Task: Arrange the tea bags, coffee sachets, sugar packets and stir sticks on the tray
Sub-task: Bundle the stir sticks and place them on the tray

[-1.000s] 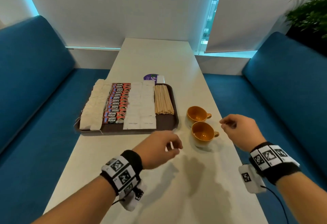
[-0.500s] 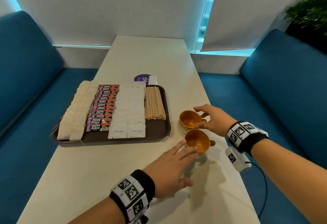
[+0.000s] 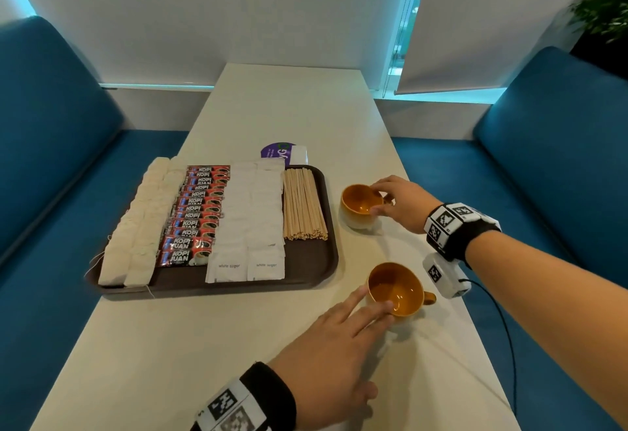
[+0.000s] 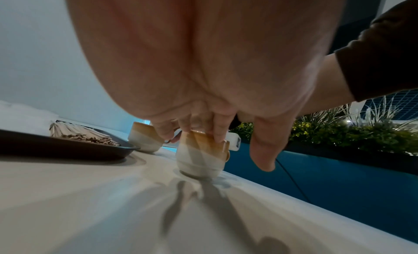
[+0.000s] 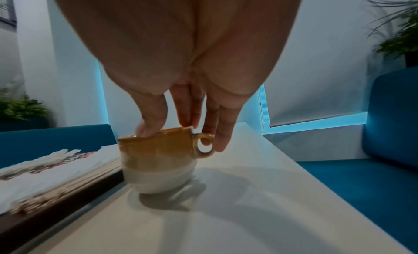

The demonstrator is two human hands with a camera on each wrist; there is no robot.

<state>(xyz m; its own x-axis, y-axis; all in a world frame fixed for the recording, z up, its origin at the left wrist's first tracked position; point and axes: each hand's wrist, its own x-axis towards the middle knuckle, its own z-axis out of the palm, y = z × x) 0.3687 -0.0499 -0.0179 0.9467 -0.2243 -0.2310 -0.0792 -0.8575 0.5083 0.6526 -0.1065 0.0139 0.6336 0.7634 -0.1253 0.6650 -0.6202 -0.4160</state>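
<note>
White table [image 3: 289, 117], both hands at cups.
Left hand [image 3: 334, 335]: straight fingers touching near cup [image 3: 396, 289]. Right hand [image 3: 402, 204]: gripping far cup [image 3: 360, 206] by the rim.

"KOPI JUAN" sachets [image 3: 193, 219]; "white sugar" packets [image 3: 249, 226]

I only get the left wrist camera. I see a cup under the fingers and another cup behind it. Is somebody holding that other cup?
Observer: Yes. The right hand pinches the far cup by its rim, thumb on one side and fingers near the handle.
Operator: I only see sticks on the tray. What else is there?
Observer: From left to right, tea bags, Kopi Juan coffee sachets and white sugar packets lie in rows beside the stir sticks on the tray.
Operator: Is there a drink in my cup?
Observer: No, the near cup at the left hand looks empty inside.
</note>
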